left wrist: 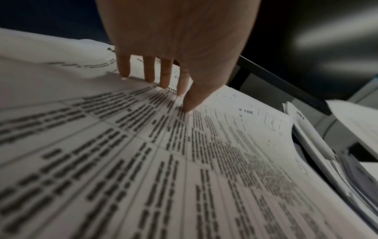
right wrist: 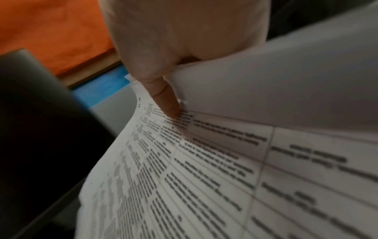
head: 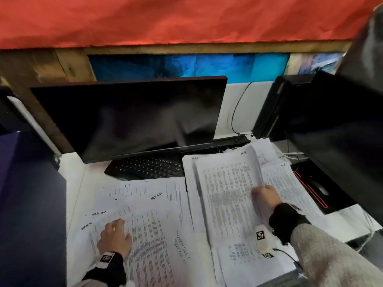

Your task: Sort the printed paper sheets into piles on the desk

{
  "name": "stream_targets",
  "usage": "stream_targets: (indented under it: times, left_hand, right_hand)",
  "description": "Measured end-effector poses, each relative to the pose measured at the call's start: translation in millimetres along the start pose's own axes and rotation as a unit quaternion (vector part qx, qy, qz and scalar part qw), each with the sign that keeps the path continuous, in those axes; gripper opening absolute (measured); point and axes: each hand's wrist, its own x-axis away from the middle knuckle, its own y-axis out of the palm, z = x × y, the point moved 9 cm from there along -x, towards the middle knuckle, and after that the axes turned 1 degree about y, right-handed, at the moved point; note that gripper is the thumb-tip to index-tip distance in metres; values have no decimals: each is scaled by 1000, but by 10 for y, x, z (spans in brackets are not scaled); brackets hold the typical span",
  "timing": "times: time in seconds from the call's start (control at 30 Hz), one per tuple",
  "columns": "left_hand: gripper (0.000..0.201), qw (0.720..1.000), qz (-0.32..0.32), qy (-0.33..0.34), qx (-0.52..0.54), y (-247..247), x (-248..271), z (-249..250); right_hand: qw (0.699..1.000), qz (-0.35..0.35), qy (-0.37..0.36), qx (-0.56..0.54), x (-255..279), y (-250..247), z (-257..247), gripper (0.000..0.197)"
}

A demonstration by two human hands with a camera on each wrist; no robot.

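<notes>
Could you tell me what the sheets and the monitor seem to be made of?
Sheets: thin matte paper, apparently; the one the right hand grips bends freely. Monitor: glossy dark screen showing faint reflections; its frame looks like black plastic, though that is uncertain.

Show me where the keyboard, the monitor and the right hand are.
keyboard [head: 145, 167], head view, middle of the key field.
monitor [head: 132, 119], head view, centre of the dark screen.
right hand [head: 266, 196], head view, back of the hand.
</notes>
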Motion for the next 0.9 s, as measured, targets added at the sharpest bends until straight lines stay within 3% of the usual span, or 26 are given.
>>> stream_targets:
  times: [0.1, 0.17, 0.23, 0.5, 0.57, 0.63, 0.7, 0.8, 0.9]
  left_hand:
    - [49, 1000, 0, -13, 16, -3, -15, -13]
    - [50, 999, 0, -25, 24, 5, -11, -13]
    - [49, 999, 3, -43, 28, 21, 5, -5]
    - [52, 994, 9, -104, 36, 65, 35, 95]
    - [55, 993, 8, -114, 32, 71, 48, 96]
    - [58, 990, 7, -136, 28, 78, 97, 72]
    - [59, 986, 20, -162, 32, 55, 171, 15]
    - [69, 977, 38, -204, 47, 18, 263, -118]
    - [88, 966, 39, -250, 52, -27, 316, -294]
  right_hand:
    - [982, 84, -13, 168, -461, -910, -155, 8]
    - [952, 113, 5, 283, -740, -1387, -189, 19]
    - [938, 134, 27, 320, -919, -1700, -199, 31]
    - [881, 119, 42, 456, -1261, -1816, -243, 36]
    - [865, 140, 51, 479, -1296, -1811, -238, 48]
    - [840, 167, 36, 515, -1287, -1701, -302, 67]
    - [832, 151, -17, 533, -1172, -1319, -433, 73]
    - [855, 72, -128, 497, -816, -411, -511, 60]
    - [884, -73, -248, 389, -228, 645, -372, 30]
